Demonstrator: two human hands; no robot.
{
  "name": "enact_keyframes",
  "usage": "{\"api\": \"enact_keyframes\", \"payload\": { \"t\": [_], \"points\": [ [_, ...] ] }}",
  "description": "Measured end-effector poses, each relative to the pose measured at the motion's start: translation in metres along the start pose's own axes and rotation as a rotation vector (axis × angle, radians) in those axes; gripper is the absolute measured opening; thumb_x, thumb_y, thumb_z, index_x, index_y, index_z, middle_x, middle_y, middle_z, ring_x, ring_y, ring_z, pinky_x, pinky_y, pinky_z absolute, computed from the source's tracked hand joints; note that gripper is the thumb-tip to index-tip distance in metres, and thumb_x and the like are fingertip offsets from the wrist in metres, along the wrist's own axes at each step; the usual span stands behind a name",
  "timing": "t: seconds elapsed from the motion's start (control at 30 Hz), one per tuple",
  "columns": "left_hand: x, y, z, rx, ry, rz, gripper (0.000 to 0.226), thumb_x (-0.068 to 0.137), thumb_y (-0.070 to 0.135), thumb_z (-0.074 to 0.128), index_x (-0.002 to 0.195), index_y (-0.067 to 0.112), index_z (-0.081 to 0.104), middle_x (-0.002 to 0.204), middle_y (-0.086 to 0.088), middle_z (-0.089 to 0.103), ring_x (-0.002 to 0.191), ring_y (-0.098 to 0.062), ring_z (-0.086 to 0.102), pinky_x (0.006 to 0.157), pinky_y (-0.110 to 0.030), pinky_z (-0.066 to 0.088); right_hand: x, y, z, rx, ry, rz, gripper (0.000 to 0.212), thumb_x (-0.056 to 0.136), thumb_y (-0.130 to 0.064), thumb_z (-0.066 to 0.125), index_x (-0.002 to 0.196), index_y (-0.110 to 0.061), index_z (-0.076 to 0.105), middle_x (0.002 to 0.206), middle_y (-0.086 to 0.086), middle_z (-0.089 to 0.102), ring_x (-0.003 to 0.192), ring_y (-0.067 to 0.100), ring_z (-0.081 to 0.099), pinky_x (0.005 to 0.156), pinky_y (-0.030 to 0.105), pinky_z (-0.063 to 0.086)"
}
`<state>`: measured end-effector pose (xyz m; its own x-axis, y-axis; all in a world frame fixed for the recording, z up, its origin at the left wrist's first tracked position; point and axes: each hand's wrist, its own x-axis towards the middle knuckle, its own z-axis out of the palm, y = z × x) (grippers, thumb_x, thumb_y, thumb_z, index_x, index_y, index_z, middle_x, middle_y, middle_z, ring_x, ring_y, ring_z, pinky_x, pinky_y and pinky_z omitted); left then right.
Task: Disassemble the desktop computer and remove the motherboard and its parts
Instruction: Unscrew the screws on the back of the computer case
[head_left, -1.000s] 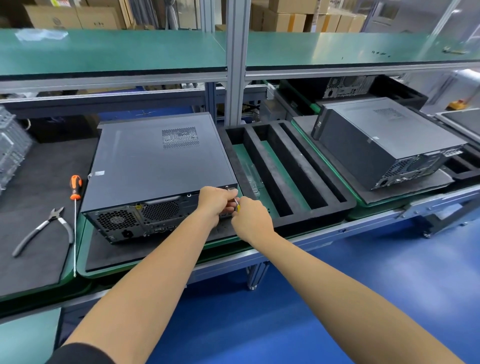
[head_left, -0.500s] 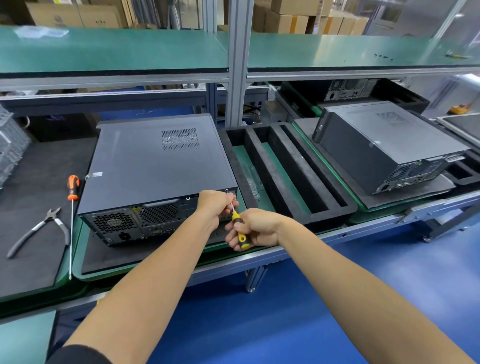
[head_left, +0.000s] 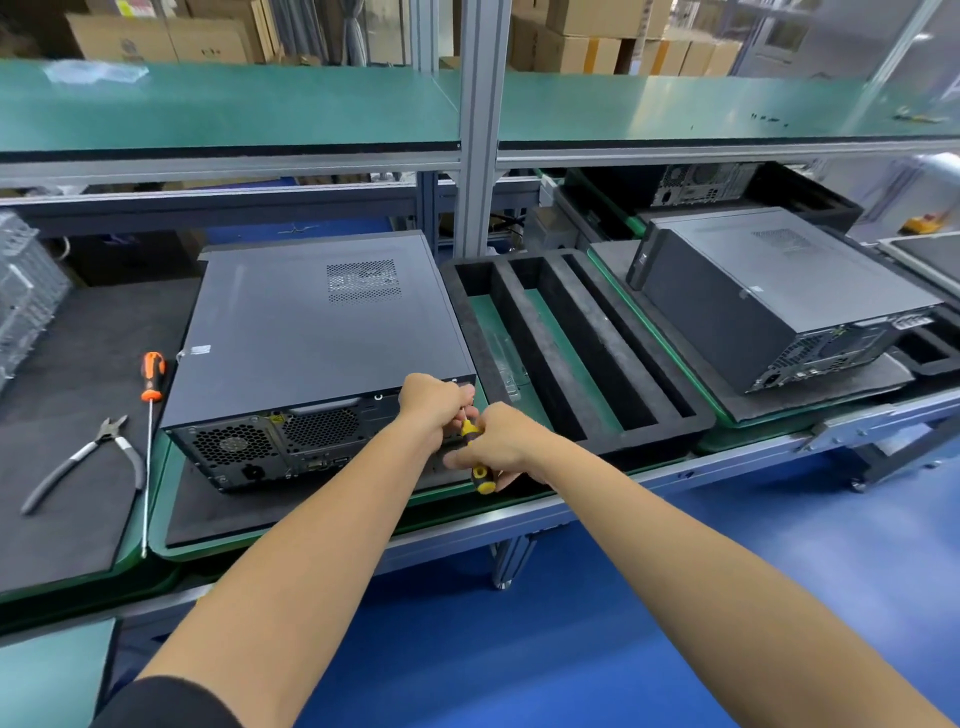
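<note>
A black desktop computer (head_left: 311, 332) lies on its side on a dark mat, its rear panel with fan grilles facing me. My left hand (head_left: 434, 405) is curled at the case's upper right rear corner, fingers pinched around the shaft end of a small yellow-and-black screwdriver (head_left: 478, 457). My right hand (head_left: 498, 441) wraps the screwdriver's handle just below and to the right of the left hand. The tip and whatever it touches are hidden behind my fingers.
An orange-handled screwdriver (head_left: 150, 410) and pliers (head_left: 88, 462) lie on the mat at the left. A black foam tray (head_left: 571, 343) with long slots sits right of the case, then a second computer (head_left: 769, 296). A green shelf (head_left: 228, 109) overhangs the bench.
My right hand has slid back down the screwdriver, so the yellow handle now shows below it. The left hand stays at the case's rear corner.
</note>
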<state>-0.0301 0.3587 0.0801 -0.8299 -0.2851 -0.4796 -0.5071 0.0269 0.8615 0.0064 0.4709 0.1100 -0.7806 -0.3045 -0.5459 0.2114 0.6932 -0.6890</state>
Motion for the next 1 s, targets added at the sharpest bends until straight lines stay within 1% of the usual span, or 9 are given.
{"api": "enact_keyframes", "payload": {
  "t": [0.13, 0.27, 0.43, 0.53, 0.63, 0.7, 0.77, 0.83, 1.0],
  "points": [
    [0.0, -0.002, 0.004, -0.052, -0.016, -0.059, 0.02, 0.093, 0.011, 0.057, 0.077, 0.003, 0.065, 0.063, -0.01, 0.068, 0.032, -0.006, 0.039, 0.04, -0.018, 0.036, -0.006, 0.013, -0.011, 0.472, -0.384, 0.085, 0.018, 0.106, -0.012, 0.032, 0.113, -0.002, 0.045, 0.101, 0.021, 0.065, 0.092, 0.028, 0.065, 0.08, 0.041, 0.057],
    [0.0, -0.004, 0.001, -0.066, -0.107, -0.042, 0.027, 0.1, 0.015, 0.048, 0.082, 0.004, 0.065, 0.076, -0.01, 0.071, 0.038, -0.005, 0.037, 0.04, -0.015, 0.037, 0.0, 0.014, -0.011, 0.451, -0.245, 0.123, 0.006, 0.096, -0.006, 0.055, 0.097, -0.001, 0.053, 0.082, 0.016, 0.065, 0.072, 0.024, 0.065, 0.077, 0.04, 0.059],
    [-0.003, -0.006, -0.01, 0.08, -0.027, 0.061, 0.028, 0.086, 0.026, 0.072, 0.08, -0.001, 0.072, 0.064, -0.006, 0.07, 0.05, -0.014, 0.051, 0.054, -0.024, 0.046, 0.01, 0.01, 0.003, 0.299, -0.041, 0.138, 0.034, 0.075, -0.01, 0.082, 0.075, -0.011, 0.048, 0.049, 0.002, 0.054, 0.042, 0.014, 0.053, 0.049, 0.027, 0.055],
    [-0.003, -0.002, -0.01, 0.117, 0.036, 0.109, 0.026, 0.08, 0.022, 0.078, 0.074, -0.003, 0.071, 0.063, -0.01, 0.069, 0.052, -0.018, 0.054, 0.058, -0.028, 0.047, 0.012, 0.007, 0.008, 0.243, -0.05, 0.084, 0.034, 0.075, -0.02, 0.083, 0.076, -0.014, 0.05, 0.052, 0.001, 0.055, 0.044, 0.013, 0.054, 0.05, 0.024, 0.053],
    [-0.004, -0.002, -0.007, 0.109, 0.028, 0.078, 0.022, 0.085, 0.014, 0.071, 0.07, -0.001, 0.068, 0.059, -0.008, 0.068, 0.041, -0.013, 0.05, 0.046, -0.021, 0.043, 0.008, 0.007, 0.004, 0.304, -0.216, 0.118, 0.022, 0.091, -0.028, 0.066, 0.091, -0.011, 0.053, 0.077, 0.009, 0.064, 0.066, 0.018, 0.061, 0.07, 0.033, 0.058],
    [-0.004, -0.004, -0.006, 0.06, 0.022, 0.046, 0.017, 0.087, 0.01, 0.064, 0.074, -0.001, 0.067, 0.062, -0.009, 0.068, 0.037, -0.012, 0.046, 0.039, -0.018, 0.037, 0.002, 0.009, -0.003, 0.484, -0.421, 0.148, 0.012, 0.101, -0.02, 0.047, 0.1, -0.008, 0.049, 0.097, 0.018, 0.066, 0.086, 0.026, 0.065, 0.08, 0.04, 0.057],
    [-0.004, -0.006, -0.004, 0.018, 0.005, 0.024, 0.017, 0.09, 0.008, 0.058, 0.078, 0.001, 0.067, 0.067, -0.009, 0.069, 0.034, -0.008, 0.042, 0.037, -0.016, 0.034, 0.001, 0.015, -0.009, 0.572, -0.474, 0.137, 0.014, 0.104, -0.01, 0.036, 0.106, -0.005, 0.048, 0.102, 0.019, 0.066, 0.092, 0.028, 0.066, 0.077, 0.04, 0.058],
    [-0.005, -0.006, -0.004, -0.02, -0.018, 0.011, 0.019, 0.093, 0.008, 0.054, 0.082, 0.0, 0.067, 0.07, -0.009, 0.069, 0.032, -0.005, 0.039, 0.037, -0.016, 0.033, 0.003, 0.018, -0.01, 0.502, -0.426, 0.122, 0.015, 0.104, -0.009, 0.038, 0.106, -0.004, 0.052, 0.095, 0.015, 0.068, 0.085, 0.022, 0.068, 0.074, 0.034, 0.059],
    [-0.002, -0.005, -0.008, -0.183, -0.011, -0.052, 0.018, 0.093, 0.007, 0.059, 0.078, -0.004, 0.06, 0.077, -0.014, 0.072, 0.038, -0.006, 0.045, 0.045, -0.018, 0.037, 0.012, 0.016, -0.004, 0.243, -0.198, 0.142, 0.021, 0.084, -0.027, 0.074, 0.081, -0.013, 0.058, 0.059, -0.002, 0.064, 0.053, 0.009, 0.061, 0.062, 0.022, 0.05]
  ]
}}
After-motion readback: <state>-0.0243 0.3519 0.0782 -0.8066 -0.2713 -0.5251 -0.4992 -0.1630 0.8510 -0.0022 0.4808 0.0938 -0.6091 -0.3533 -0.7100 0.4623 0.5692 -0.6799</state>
